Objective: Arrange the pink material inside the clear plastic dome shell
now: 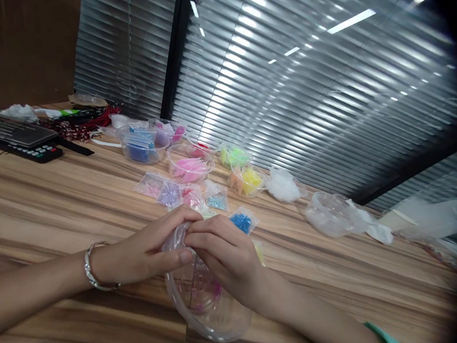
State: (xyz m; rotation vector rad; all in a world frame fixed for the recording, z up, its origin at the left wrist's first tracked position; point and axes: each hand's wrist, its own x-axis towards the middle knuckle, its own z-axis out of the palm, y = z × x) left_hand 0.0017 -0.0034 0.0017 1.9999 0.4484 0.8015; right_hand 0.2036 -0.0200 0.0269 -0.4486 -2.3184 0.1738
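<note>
I am gripping a clear plastic cup [211, 305] above the desk [52, 213] with both my left hand [139, 256] and right hand [225, 254] clenched at its rim, pink beads already inside, while other bead packets [192, 195] are lying unopened beyond.

A wooden table [52, 213] carries all items. At its far left edge lies a black keyboard [5, 131], with a black remote control [40, 152] just beside it and red cords [91, 123] behind. Along the far edge stand clear plastic tubs: one with blue bags [141, 145], one with pink contents [190, 165], one with green contents [235, 154], and one with yellow and orange contents [247, 180]. Small clear bags of beads [168, 192] lie flat near the table's middle; one holds blue beads [241, 222]. An empty clear tub [328, 214] lies toward the right edge, crumpled white plastic [283, 184] near it. Closed metal blinds [304, 75] stand behind the far edge.
</note>
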